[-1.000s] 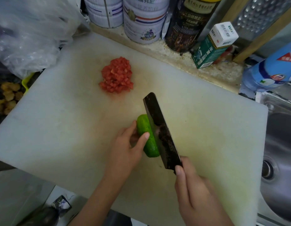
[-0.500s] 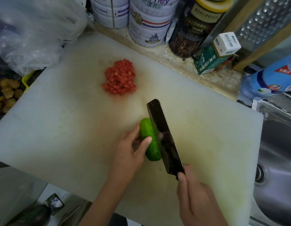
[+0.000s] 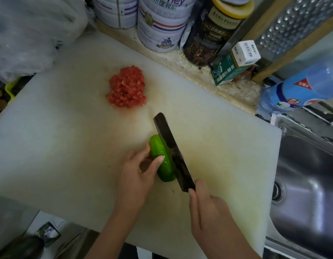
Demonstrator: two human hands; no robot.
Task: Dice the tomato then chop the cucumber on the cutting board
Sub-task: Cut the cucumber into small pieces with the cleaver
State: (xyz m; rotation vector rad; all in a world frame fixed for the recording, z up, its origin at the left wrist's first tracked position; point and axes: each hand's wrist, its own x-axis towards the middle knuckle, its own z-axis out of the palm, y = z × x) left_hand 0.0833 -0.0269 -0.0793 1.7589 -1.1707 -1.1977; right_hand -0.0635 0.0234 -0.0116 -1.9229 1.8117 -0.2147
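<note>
One head-worn wide-angle view — looking steeply down and forward, close above the white plastic cutting board [image 3: 59,146], stainless steel sink [image 3: 303,193] at frame right.

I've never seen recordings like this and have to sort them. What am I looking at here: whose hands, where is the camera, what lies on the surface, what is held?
There is no machine here: these are a person's two bare hands. Every picture comes from one wide-angle camera worn on the head, looking down. On the white plastic cutting board lie a pile of red diced tomato and a green cucumber. The left hand steadies the cucumber between thumb and fingers. The right hand grips the handle of a dark broad-bladed cleaver, whose blade runs along the cucumber's right side. Round tins and a blue plastic bottle sit behind the board. A steel sink is at the right.
</note>
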